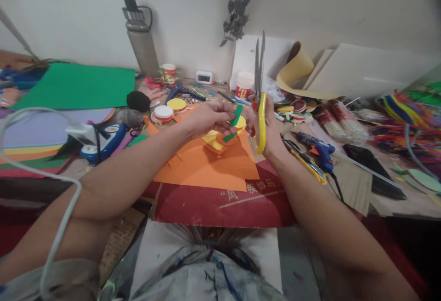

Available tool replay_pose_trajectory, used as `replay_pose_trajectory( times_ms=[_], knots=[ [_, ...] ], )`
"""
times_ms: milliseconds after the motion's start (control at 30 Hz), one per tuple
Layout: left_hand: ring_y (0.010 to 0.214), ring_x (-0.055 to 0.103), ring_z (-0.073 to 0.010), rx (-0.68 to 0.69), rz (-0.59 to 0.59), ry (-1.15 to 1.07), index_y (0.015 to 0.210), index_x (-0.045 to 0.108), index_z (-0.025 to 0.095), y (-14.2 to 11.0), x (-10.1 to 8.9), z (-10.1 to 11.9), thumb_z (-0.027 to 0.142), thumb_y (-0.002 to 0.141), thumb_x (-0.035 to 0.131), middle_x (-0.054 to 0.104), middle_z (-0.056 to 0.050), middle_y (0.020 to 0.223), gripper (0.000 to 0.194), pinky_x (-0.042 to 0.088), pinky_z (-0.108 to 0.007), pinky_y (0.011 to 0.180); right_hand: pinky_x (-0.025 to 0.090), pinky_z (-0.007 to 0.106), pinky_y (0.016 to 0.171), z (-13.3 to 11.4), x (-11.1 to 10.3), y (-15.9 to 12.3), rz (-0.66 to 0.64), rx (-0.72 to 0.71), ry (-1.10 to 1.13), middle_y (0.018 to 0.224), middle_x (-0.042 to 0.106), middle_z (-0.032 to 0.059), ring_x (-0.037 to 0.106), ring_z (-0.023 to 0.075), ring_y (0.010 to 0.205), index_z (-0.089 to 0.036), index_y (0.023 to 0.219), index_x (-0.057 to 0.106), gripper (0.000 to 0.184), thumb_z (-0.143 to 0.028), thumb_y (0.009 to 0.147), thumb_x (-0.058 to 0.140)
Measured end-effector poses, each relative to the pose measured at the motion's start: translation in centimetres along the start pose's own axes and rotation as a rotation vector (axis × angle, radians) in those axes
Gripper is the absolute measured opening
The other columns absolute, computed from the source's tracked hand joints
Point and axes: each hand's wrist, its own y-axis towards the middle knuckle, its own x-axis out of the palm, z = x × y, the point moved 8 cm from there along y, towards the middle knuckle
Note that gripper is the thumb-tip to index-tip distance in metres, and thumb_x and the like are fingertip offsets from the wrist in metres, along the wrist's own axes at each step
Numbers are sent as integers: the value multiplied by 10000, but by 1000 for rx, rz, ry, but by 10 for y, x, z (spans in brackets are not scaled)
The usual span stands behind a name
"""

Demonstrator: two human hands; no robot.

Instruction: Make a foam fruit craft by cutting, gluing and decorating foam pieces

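My left hand pinches a small green paper strip above an orange paper sheet. My right hand grips yellow-handled scissors, their blades pointing straight up and nearly closed. The two hands are close together, almost touching at the strip. Under the strip lie yellow and orange paper cut-outs.
A red box lid lies under the orange sheet. A blue glue gun and a yellow utility knife lie to the right. A glue pot, paper discs, green sheet, metal bottle and pipe cleaners crowd the table.
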Motion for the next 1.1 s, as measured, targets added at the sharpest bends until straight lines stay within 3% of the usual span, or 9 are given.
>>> replay_pose_trajectory(
  times_ms=[100,267,533,867,1100],
  knots=[
    [654,765,-162,35,149,-76,814,629,140,1,-19,7,139,798,797,702,-4,681,169,569,-215,582,441,253,512,0,-7,-2,59,5,37,739,547,-18,542,154,634,-278,1234,564,517,-718,964,541],
    [627,736,-122,117,297,-162,796,614,152,-1,-37,22,174,775,805,695,14,680,193,496,-180,543,379,263,459,2,5,-7,-103,24,-16,643,477,-46,458,148,541,-254,1071,570,566,-794,901,566],
    [620,733,-108,135,301,-150,811,588,161,0,-35,23,166,770,822,690,21,662,237,472,-158,542,308,233,432,0,12,-10,-186,49,-88,645,448,-39,412,117,523,-252,890,523,548,-795,883,595],
    [588,734,-106,151,271,-139,773,564,160,-2,-31,26,145,765,835,664,34,618,272,445,-144,490,288,216,399,1,12,-12,-168,65,-45,605,428,-54,387,102,488,-257,883,532,551,-801,866,623],
    [626,752,-122,135,280,-143,831,614,154,1,-35,23,177,772,853,700,19,662,247,530,-173,582,292,221,393,0,12,-11,-157,54,-39,608,452,-45,397,101,484,-253,868,526,562,-806,865,621]
  ],
)
